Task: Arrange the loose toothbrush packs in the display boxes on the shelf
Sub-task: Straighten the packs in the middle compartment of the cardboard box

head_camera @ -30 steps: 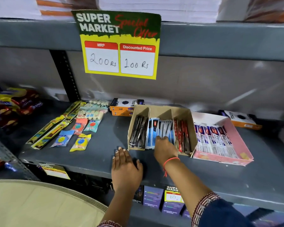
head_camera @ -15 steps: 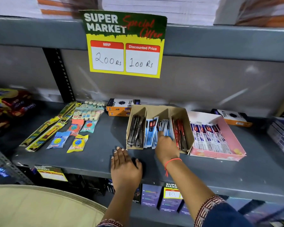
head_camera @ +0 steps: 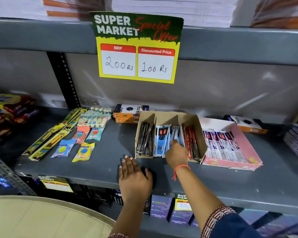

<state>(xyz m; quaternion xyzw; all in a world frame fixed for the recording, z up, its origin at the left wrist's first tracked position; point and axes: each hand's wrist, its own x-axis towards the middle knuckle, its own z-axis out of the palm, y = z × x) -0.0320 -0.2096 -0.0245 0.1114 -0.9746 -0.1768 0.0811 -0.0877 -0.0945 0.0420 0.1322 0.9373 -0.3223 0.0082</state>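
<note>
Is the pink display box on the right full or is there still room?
Partly full. The pink display box holds a row of white packs along its left and middle, while its right side shows bare pink floor.

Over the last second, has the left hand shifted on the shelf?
No. The left hand lies flat on the shelf, its fingertips just short of the front left corner of the brown display box, as before.

A yellow-and-green price sign hangs from the upper shelf edge. Small round-item sachets lie at shelf left, beside long yellow-green packs. Orange-and-black boxes stand behind.
</note>
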